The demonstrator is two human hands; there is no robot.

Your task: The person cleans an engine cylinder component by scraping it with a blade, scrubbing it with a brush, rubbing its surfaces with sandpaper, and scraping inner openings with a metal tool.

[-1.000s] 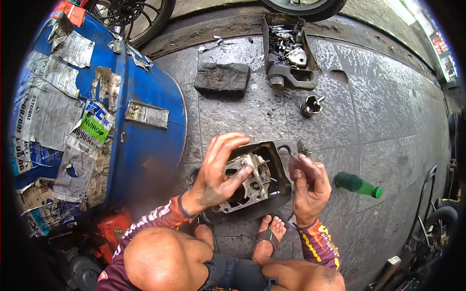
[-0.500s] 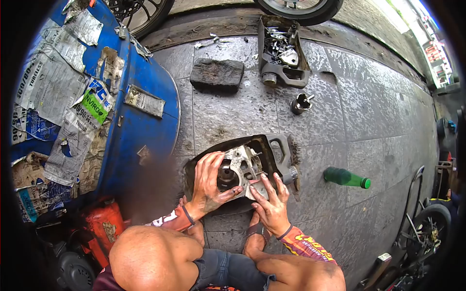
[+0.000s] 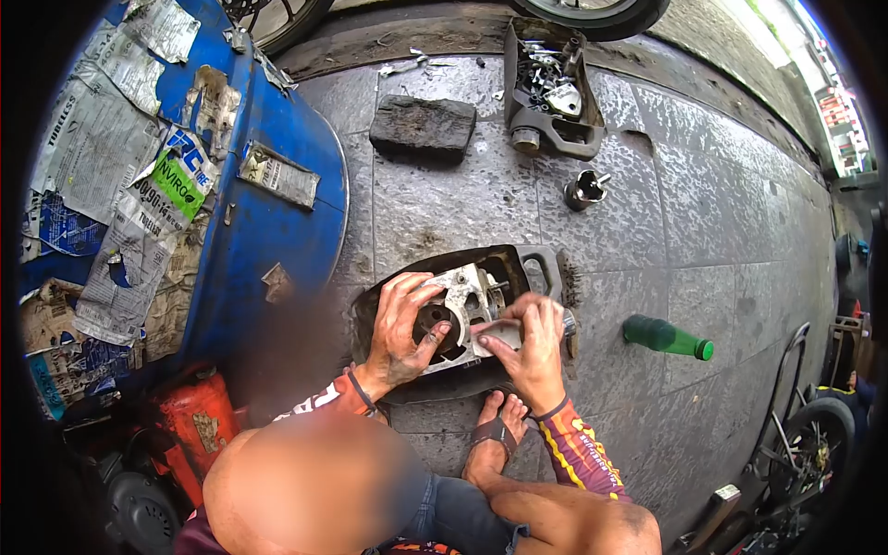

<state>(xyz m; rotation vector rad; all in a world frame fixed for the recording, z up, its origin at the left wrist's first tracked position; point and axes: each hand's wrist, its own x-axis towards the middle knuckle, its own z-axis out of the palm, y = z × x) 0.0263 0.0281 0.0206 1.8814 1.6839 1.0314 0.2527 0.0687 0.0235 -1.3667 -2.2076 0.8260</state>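
A grey metal engine case [image 3: 465,294] with a large round bore lies in a cut-open black jug [image 3: 444,396] on the floor before me. My left hand [image 3: 398,335] grips the case's left side, fingers over its top edge and thumb beside the bore. My right hand [image 3: 535,353] is over the right side, fingers bent and thumb pressed against a thin, pale grey flat sheet [image 3: 498,335] with a reddish edge. The sheet lies against the case; its exact kind is unclear. The hands partly hide the case's lower edge.
A second cut jug [image 3: 585,146] holds several small metal parts. Near it stand a cup-shaped metal part [image 3: 585,191] and a dark block [image 3: 422,129]. A green bottle [image 3: 661,335] lies to the right; a blue drum [image 3: 287,245] is on the left, a motorcycle wheel [image 3: 819,435] far right.
My right hand has gone from lying with fingers stretched over the sheet to bent fingers, raised higher around it. My left thumb has moved up toward the bore.
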